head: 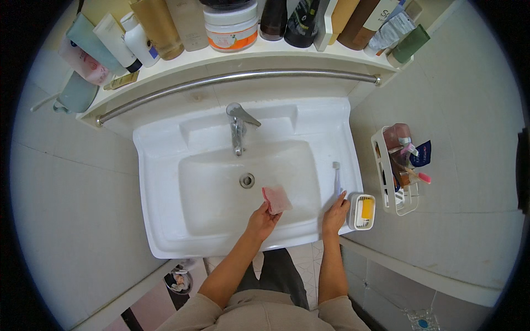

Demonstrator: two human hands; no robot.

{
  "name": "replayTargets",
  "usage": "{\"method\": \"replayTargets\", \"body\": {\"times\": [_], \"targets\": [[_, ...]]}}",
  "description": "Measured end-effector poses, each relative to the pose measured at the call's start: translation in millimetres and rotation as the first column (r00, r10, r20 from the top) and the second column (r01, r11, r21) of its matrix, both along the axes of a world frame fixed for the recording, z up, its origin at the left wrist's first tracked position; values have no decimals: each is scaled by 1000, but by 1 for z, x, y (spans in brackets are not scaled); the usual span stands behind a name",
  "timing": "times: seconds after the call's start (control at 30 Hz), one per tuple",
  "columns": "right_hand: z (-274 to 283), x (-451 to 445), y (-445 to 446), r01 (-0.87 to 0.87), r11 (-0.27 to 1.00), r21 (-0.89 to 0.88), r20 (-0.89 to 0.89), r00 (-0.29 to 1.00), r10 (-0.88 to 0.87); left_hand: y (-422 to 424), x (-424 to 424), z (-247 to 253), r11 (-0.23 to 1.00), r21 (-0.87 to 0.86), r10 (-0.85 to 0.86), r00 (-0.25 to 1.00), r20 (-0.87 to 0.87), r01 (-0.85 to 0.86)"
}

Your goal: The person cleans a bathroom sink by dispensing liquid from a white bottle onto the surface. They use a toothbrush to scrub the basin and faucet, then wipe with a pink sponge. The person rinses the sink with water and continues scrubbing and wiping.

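Over the front part of the white washbasin (207, 207), my left hand (263, 221) holds a pale pink cloth or sponge pad (278, 199) with a red edge. My right hand (336, 213) is at the basin's right rim, its fingers at the lower end of a toothbrush (337, 176) that lies on the rim, bristle end towards the back. Whether the fingers grip the toothbrush cannot be told. Beside that hand stands a white soap box (353, 212) with a yellow bar of soap (367, 209) in it.
A chrome tap (237, 132) rises behind the drain (247, 180). Above it runs a metal rail (232, 77) under a shelf (194, 62) crowded with bottles, tubes and jars. A white basket (387, 182) of toiletries hangs on the right wall. A bin (181, 282) stands below, left.
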State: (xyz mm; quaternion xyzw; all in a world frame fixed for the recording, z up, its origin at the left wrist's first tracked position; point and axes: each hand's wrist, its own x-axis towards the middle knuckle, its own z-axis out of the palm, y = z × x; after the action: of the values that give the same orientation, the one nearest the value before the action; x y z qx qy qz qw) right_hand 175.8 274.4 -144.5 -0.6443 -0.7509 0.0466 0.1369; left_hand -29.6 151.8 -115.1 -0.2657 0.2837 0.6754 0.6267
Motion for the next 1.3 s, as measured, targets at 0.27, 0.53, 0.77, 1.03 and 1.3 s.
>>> {"method": "replayTargets", "body": {"times": [0.27, 0.53, 0.77, 1.03, 1.3], "targets": [[-2, -3, -3, 5, 999, 36, 194, 981, -12, 9, 3, 3, 997, 79, 3, 996, 91, -10], [10, -21, -31, -200, 977, -77, -306, 937, 168, 8, 11, -11, 998, 59, 23, 984, 177, -34], [11, -51, -44, -589, 386, -710, -427, -77, -901, -12, 28, -21, 995, 53, -86, 991, 104, 81], [50, -65, 48, -634, 759, -149, -286, 763, 580, -73, 2, 20, 895, -146, -432, 738, -518, 421], [-12, -26, -34, -699, 596, -396, 58, 629, 775, -146, -45, 26, 835, -475, -359, -380, -852, 277]]}}
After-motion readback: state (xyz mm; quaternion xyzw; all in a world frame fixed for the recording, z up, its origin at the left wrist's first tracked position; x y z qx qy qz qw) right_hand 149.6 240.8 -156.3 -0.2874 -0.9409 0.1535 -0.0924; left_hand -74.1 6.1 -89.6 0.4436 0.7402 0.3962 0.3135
